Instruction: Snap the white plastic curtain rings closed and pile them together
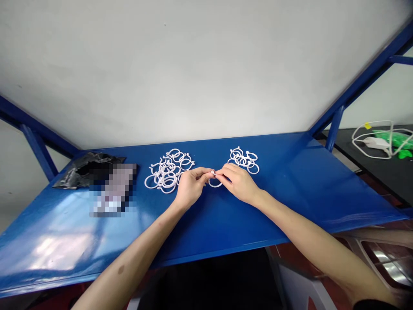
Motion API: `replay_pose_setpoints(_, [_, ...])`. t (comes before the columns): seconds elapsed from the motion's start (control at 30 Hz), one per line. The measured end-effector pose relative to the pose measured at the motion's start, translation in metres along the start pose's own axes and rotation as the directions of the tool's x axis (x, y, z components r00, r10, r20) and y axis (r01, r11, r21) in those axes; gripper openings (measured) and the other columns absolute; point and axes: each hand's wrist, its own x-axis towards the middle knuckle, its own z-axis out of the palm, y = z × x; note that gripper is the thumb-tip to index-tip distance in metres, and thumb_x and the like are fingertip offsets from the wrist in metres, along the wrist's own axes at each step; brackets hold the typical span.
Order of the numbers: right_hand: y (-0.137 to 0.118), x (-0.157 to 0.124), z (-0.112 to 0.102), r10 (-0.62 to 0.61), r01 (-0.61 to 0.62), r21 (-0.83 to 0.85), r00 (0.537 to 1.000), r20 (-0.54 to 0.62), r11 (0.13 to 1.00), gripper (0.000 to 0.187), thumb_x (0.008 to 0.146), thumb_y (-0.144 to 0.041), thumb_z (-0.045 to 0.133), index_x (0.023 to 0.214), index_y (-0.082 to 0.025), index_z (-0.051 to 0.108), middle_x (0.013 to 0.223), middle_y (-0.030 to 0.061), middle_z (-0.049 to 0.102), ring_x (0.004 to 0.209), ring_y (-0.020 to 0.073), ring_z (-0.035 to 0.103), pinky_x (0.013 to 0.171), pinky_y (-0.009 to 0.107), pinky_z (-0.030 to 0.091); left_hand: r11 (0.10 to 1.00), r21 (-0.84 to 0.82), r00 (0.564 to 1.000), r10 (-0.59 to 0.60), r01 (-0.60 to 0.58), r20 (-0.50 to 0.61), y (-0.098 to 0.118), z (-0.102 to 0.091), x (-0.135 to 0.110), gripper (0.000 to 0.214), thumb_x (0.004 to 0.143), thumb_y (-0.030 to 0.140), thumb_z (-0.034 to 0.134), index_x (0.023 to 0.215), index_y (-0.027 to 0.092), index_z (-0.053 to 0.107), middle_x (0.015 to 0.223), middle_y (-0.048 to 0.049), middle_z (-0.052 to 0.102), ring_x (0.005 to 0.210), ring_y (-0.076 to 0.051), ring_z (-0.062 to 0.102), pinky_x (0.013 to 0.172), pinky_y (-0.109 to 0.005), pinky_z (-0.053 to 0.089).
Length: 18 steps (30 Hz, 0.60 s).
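Pinching 1 white ring (215,186) between them, the left hand (190,185) and the right hand (241,181) are meeting over the middle of the blue worktop (290,172). Each grip is narrowing to almost no gap, with thumb and forefinger pressing at the small white end of the ring, and the 2 sets of fingertips are nearly touching. The fingers are covering part of that end, so I cannot tell exactly which bit each hand is holding. The ring's loop is showing just below the fingertips; whether it is resting on the blue surface, I cannot tell

Beside the left hand, a larger pile of white rings (168,174) is lying loose and overlapping, the hand partly hiding its near right edge. Just beyond the right hand, a smaller cluster of white rings (244,162) is lying, also overlapping

Farther left, a black plastic bag (72,172) is lying crumpled near the back, and a pixelated object (116,185) is sitting against its right side, too masked to identify. Behind everything, a pale wall (193,77) is rising, with blue bars slanting at both sides. At far right, a white cable (371,156) is looping beside green plastic (395,140) on a dark surface (364,170)
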Motion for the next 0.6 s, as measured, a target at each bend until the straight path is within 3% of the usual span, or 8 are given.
replay_pose_setpoints(0.2, [-0.001, -0.005, 0.0, -0.098, 0.104, -0.096, 0.993, 0.067, 0.99, 0.036, 0.108, -0.026, 0.038, 0.088, -0.018, 0.068, 0.083, 0.0086, 0.065, 0.077, 0.0212, 0.055, 0.071, 0.035, 0.048, 0.985, 0.154, 0.996, 0.083, -0.075, -0.045, -0.004, 0.007, -0.007, 0.023, 0.088, 0.038, 0.064, 0.092, 0.022, 0.079, 0.089, -0.0053, 0.08, 0.078, -0.021, 0.071, 0.073, -0.031, 0.056])
replay_pose_setpoints(0.33, [0.0, -0.005, 0.006, -0.088, 0.111, -0.173, 0.987, 0.138, 0.979, 0.039, 0.108, -0.025, 0.038, 0.086, -0.018, 0.07, 0.082, 0.0086, 0.064, 0.077, 0.0212, 0.055, 0.07, 0.035, 0.047, 0.911, 0.373, 0.985, 0.168, -0.173, 0.046, -0.004, 0.006, -0.004, 0.022, 0.094, 0.026, 0.056, 0.095, 0.025, 0.078, 0.093, -0.0032, 0.08, 0.081, -0.02, 0.072, 0.078, -0.031, 0.054])
replay_pose_setpoints(0.47, [0.01, 0.001, 0.004, 0.001, 0.019, -0.261, 0.997, 0.076, 0.965, 0.032, 0.107, -0.029, 0.044, 0.098, -0.019, 0.074, 0.088, 0.0087, 0.068, 0.086, 0.023, 0.057, 0.074, 0.036, 0.048, 0.691, 0.651, 0.939, 0.328, -0.313, 0.103, -0.003, -0.008, 0.008, 0.024, 0.098, 0.035, 0.056, 0.095, 0.024, 0.077, 0.092, -0.0059, 0.078, 0.087, -0.024, 0.066, 0.084, -0.036, 0.051])
replay_pose_setpoints(0.6, [0.037, 0.002, -0.013, 0.153, -0.169, -0.336, 0.985, -0.073, 0.927, 0.027, 0.105, -0.032, 0.05, 0.107, -0.023, 0.076, 0.097, 0.0081, 0.071, 0.09, 0.0243, 0.056, 0.075, 0.037, 0.049, 0.47, 0.871, 0.912, 0.405, -0.143, -0.069, -0.012, -0.027, 0.02, 0.032, 0.097, 0.039, 0.056, 0.114, 0.017, 0.072, 0.108, -0.0148, 0.074, 0.106, -0.035, 0.059, 0.093, -0.047, 0.044])
